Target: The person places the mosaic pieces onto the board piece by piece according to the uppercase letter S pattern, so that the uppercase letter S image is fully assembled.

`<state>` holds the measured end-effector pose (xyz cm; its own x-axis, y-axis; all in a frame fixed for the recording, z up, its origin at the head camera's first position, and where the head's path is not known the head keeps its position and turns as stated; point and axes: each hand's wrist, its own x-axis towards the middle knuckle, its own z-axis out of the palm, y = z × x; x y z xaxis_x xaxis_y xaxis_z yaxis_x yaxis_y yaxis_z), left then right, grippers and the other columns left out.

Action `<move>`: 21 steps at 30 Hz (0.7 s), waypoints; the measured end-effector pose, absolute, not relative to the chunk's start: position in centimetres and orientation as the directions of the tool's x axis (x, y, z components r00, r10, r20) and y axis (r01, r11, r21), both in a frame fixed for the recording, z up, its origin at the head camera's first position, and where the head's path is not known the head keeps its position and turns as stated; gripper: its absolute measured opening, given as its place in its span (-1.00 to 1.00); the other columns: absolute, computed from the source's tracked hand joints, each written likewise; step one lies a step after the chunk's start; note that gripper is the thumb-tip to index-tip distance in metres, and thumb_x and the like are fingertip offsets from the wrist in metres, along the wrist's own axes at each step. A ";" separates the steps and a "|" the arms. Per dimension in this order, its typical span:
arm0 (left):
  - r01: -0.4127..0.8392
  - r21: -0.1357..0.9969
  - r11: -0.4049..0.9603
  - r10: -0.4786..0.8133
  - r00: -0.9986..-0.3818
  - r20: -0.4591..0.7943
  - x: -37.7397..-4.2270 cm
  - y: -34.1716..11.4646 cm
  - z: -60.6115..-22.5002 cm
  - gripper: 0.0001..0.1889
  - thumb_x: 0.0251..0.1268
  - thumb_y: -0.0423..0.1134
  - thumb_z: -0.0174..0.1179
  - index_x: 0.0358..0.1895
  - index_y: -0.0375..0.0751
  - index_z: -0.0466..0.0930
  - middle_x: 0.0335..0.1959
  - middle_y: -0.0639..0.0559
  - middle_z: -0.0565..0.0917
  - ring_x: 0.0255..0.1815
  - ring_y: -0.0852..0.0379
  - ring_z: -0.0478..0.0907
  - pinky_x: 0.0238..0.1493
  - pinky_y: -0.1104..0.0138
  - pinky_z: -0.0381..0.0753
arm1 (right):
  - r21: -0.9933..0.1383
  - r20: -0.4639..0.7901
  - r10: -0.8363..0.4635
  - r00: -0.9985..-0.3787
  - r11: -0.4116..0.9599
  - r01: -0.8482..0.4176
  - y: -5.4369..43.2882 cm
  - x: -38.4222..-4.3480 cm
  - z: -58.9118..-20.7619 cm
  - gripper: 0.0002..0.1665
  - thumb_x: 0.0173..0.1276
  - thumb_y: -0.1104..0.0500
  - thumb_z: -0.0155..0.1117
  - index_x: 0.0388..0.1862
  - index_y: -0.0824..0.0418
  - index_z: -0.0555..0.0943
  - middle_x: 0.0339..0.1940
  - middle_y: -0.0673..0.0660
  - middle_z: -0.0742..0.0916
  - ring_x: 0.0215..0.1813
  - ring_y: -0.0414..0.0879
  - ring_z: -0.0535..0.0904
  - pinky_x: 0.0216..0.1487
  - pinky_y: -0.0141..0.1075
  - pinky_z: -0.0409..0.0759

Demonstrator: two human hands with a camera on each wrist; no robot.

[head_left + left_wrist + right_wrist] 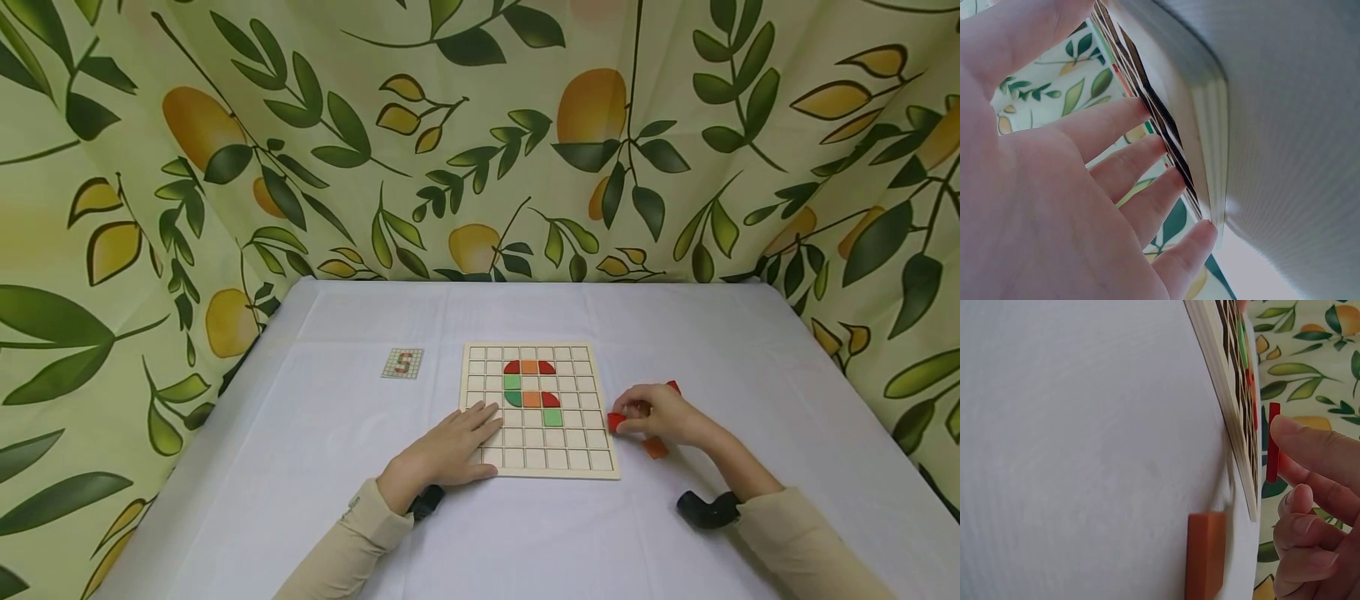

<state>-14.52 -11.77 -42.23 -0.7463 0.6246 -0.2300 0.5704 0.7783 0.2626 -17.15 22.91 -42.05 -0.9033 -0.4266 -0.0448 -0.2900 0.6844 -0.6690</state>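
A wooden grid board lies on the table, with red, orange and green tiles set in several of its squares. My left hand rests with fingers spread on the board's left edge; in the left wrist view its fingertips touch the board's side. Just off the right edge, my right hand pinches a red tile between thumb and finger, held above the table. Beneath that hand lies an orange tile, and another red tile shows partly behind it.
A small pattern card with an S-like figure lies left of the board. White cloth covers the table. A leaf-and-fruit patterned curtain hangs behind it and at both sides.
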 end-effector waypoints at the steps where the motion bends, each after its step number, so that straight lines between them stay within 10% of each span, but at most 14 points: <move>1: 0.570 0.264 0.778 0.625 -0.746 -0.229 -14.5 -11.8 -42.3 -0.26 0.32 0.09 0.15 0.49 -0.11 0.17 0.57 -0.05 0.13 0.61 -0.05 0.04 0.56 0.01 0.16 | -0.673 -0.046 -0.430 -0.902 0.681 -0.290 22.8 -17.1 -42.0 -0.77 0.07 0.23 0.48 -0.29 0.28 0.67 -0.57 -0.06 0.46 -0.48 -0.38 0.28 -0.48 -0.51 0.26; 21: 0.571 0.281 0.771 0.631 -0.743 -0.223 -14.5 -11.8 -42.0 -0.26 0.30 0.06 0.18 0.48 -0.13 0.18 0.57 -0.06 0.14 0.61 -0.06 0.04 0.56 -0.01 0.17 | -0.674 -0.024 -0.472 -0.881 0.658 -0.335 20.6 -16.9 -42.2 -0.76 0.07 0.17 0.49 -0.28 0.21 0.68 -0.57 -0.08 0.44 -0.44 -0.37 0.30 -0.45 -0.48 0.27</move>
